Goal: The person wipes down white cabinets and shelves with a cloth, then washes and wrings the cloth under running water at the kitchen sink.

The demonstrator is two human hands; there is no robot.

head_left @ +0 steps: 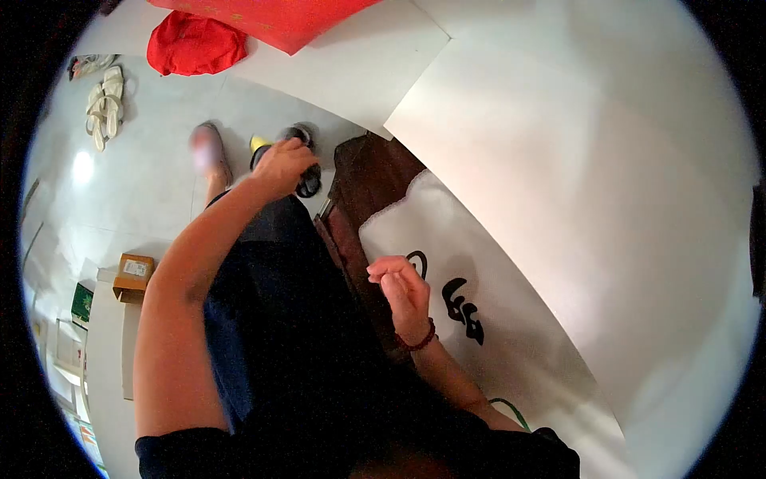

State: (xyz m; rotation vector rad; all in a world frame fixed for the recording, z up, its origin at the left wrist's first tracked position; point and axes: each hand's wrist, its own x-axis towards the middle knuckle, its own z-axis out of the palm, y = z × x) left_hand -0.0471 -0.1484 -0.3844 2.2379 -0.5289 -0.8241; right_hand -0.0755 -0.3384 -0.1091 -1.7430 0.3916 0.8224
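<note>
My left hand (285, 169) reaches out low over the floor, its fingers curled and slightly blurred. A small black-and-yellow object (258, 146) shows at its edge; what the fingers hold is partly hidden. Just beyond the fingertips, and partly behind them, is a dark shoe-like item (309, 182). My right hand (404, 292), with a dark red bead bracelet (417, 337) at the wrist, hovers above a white cloth (511, 351) bearing black lettering. Its fingers are bent in together, and nothing shows in them.
A white panel or tabletop (590, 160) fills the right side. Red bags (195, 44) lie at the top. On the grey floor are pale sandals (104, 106) and a foot in a slipper (211, 152). A cardboard box (134, 275) sits at left; dark brown furniture (383, 172) stands beside the cloth.
</note>
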